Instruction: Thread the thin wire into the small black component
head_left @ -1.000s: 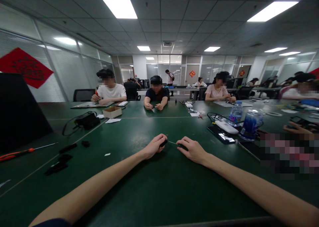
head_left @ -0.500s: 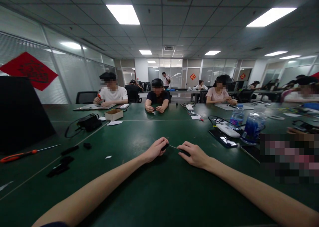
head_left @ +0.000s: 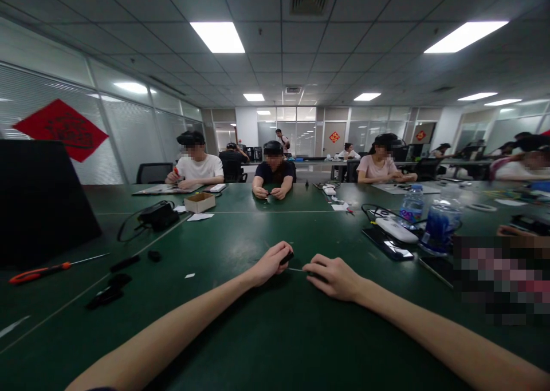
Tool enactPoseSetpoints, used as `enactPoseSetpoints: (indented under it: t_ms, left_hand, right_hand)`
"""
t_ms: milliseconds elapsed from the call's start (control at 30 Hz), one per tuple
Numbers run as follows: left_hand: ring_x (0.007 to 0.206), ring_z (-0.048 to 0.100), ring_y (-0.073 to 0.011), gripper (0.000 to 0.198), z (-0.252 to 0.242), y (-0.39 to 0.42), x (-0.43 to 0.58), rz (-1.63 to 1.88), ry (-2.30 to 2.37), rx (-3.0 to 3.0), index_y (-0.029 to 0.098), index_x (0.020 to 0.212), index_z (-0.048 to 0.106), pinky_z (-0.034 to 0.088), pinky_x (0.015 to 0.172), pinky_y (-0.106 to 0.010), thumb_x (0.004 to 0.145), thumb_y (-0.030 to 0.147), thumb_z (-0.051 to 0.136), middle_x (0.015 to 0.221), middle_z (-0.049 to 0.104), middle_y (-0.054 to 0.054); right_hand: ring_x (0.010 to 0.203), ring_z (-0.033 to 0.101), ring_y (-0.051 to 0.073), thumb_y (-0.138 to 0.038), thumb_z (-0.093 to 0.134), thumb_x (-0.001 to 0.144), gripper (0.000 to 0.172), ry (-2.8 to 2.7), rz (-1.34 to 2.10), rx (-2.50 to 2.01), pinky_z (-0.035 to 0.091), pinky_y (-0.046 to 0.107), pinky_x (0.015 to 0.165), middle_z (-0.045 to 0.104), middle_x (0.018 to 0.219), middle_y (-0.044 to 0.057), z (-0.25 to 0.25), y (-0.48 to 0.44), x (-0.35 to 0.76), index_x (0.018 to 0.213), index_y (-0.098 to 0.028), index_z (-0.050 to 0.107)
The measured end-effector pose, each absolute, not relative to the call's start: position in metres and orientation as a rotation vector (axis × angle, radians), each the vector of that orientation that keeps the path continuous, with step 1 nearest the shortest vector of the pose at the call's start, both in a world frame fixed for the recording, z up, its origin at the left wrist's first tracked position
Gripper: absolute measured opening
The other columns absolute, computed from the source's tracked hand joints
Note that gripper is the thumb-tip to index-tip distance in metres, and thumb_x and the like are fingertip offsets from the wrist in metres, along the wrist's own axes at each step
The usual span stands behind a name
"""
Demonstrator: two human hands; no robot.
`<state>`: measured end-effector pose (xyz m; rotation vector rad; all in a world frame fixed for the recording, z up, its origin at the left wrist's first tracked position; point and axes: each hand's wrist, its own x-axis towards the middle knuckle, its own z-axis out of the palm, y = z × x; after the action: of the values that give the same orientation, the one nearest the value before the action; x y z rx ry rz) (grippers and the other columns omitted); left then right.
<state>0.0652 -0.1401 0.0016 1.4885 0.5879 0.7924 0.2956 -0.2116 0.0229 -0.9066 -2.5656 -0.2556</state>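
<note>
Green workbench (head_left: 240,230), long open office. What's closest?

Left hand (head_left: 270,264), fingers curled, pinching a black grip (head_left: 286,258) against the thumb. Right hand (head_left: 333,277), fingers pressed together over a small black part (head_left: 315,277). Thin metal shaft (head_left: 295,269) runs between them, above the bench.

Shaft seated in the part?

Can't tell, fingers hide the join.

What could go wrong?

A slack pinch could let the small part drop and roll off among the clutter. Twisting sideways could bend the shaft or make it slip and jab a finger.

Around them?

Paper scrap (head_left: 189,275) and black pieces (head_left: 124,263) to the left, then an orange-handled screwdriver (head_left: 38,272). To the right, a phone (head_left: 387,251), white remote (head_left: 396,229), water bottle (head_left: 412,206).

Further off?

Cardboard box (head_left: 200,202), then two co-workers (head_left: 195,168) (head_left: 274,176) across the bench, hands busy with small items.
</note>
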Motion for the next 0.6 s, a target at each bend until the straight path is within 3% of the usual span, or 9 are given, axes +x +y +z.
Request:
enactPoseSetpoints:
  t_ms: [600]
  left_hand:
    - [0.044, 0.026, -0.0054, 0.031, -0.0011, -0.1373, 0.0651, 0.802, 0.602, 1.475, 0.020, 0.094, 0.044, 0.017, 0.042, -0.016, 0.087, 0.050, 0.040, 0.057, 0.034, 0.006]
  right_hand:
    - [0.074, 0.057, 0.014, -0.032, 0.045, 0.090, 0.025, -2.268, -0.060, -1.164, 0.046, 0.027, 0.070, 0.061, 0.094, 0.005, 0.0157, -0.2021, 0.2971, 0.109, -0.020, 0.058]
